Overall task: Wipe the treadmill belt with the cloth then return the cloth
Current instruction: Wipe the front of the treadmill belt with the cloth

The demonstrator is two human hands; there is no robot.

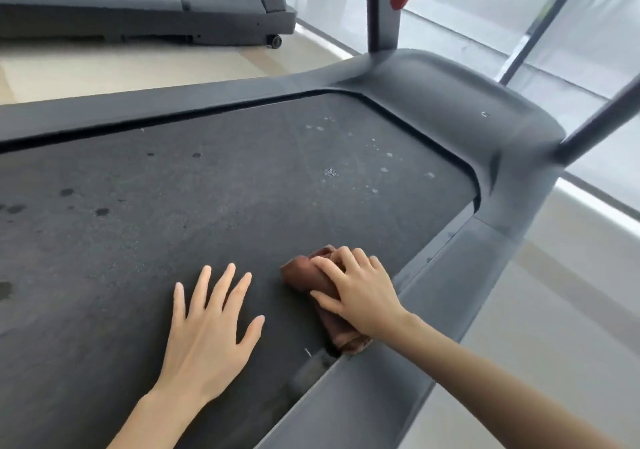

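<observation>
In view: 2 treadmills, 1 close with its dark treadmill belt (214,188) filling the frame and a second treadmill (138,5) well apart at top left, plus 2 hands and 1 cloth. Wide open belt ahead, speckled with pale spots and dark drips, bounded by the grey side rail (443,292) on the right. Left hand (211,327) flat on the belt, fingers spread; right hand (360,292) pressing down on the crumpled brown cloth (304,272), fingers curled over it, beside the rail.
</observation>
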